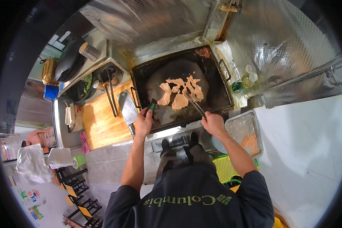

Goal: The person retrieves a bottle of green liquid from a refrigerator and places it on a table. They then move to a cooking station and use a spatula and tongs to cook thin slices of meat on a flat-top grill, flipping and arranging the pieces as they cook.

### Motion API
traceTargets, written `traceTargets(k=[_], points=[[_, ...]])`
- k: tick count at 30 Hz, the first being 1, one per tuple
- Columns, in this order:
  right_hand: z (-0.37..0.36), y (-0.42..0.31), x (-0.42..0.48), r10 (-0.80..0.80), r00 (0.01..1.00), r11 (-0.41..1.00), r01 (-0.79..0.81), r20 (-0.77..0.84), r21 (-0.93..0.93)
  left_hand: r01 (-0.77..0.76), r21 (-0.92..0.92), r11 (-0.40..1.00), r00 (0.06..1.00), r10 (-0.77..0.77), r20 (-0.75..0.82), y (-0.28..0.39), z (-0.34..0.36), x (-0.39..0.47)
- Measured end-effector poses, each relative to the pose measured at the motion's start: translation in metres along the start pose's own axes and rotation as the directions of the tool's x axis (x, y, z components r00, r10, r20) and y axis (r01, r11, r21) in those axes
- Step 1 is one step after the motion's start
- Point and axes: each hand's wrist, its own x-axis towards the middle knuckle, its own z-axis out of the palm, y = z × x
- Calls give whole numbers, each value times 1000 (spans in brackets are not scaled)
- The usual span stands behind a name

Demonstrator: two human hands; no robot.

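Observation:
Several pale pieces of meat (pixel 180 102) lie spread over the middle of a large black rectangular griddle pan (pixel 176 64). My right hand (pixel 213 123) grips metal tongs (pixel 198 107), whose tips touch the meat. At the pan's front left corner, my left hand (pixel 144 121) is closed around a tool with a green and black handle (pixel 152 106); its working end is hard to make out against the dark pan. A cleaver (pixel 128 107) lies just left of that hand, on the edge of a wooden cutting board (pixel 102 125).
A metal tray (pixel 258 125) with raw minced or sliced meat stands at the right. Black-handled tongs (pixel 111 97) rest on the board. Behind it are a bowl of greens (pixel 87 84) and jars. Oil bottles (pixel 245 81) stand right of the pan. A person (pixel 40 138) sits at far left.

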Motion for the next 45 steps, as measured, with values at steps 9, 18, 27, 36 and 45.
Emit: traceTargets(k=[9, 18, 27, 36, 45], points=[[22, -11, -17, -15, 999, 999, 17, -44, 44, 131, -10, 991, 988, -129, 79, -21, -15, 6], [25, 26, -108, 286, 926, 947, -233, -246, 222, -45, 114, 992, 995, 35, 89, -17, -29, 10], [36, 65, -205, 621, 735, 758, -476, -271, 445, 128, -54, 990, 968, -113, 226, 21, 23, 38], [48, 82, -251, 662, 682, 732, -497, -311, 467, 99, -22, 995, 973, -92, 212, 20, 12, 37], [89, 137, -322, 928, 233, 356, -788, -292, 502, 201, -287, 937, 961, -132, 245, 13, -22, 24]])
